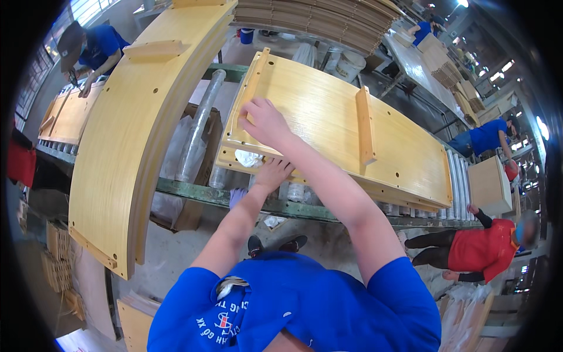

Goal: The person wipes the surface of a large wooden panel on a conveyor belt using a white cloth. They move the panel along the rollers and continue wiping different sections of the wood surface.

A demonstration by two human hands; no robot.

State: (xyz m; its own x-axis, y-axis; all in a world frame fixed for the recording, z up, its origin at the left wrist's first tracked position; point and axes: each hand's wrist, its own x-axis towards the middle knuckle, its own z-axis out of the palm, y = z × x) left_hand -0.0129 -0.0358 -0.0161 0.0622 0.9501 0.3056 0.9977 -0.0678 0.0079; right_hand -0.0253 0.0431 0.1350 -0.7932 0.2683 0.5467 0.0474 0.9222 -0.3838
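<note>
A pale yellow wooden panel [316, 111] with dark round holes lies on top of similar panels on a roller conveyor. One wooden strip [366, 126] crosses its middle, and another strip [258, 76] runs along its left end. Over that left end is my right hand [265, 122], fingers bent in beside the end strip; whatever they hold, if anything, is hidden. My left hand [274, 174] rests at the near edge of the stack, fingers stretched out and touching the wood. Beside it, a crumpled white cloth or wrapping [248, 158] pokes out between the panels.
More long yellow panels [126, 146] are stacked to the left. The conveyor has a green rail [193, 192] and wrapped rollers [202, 123]. A cardboard box [182, 214] stands under it. A person in red [484, 249] is at right; a person in blue [102, 50] works far left.
</note>
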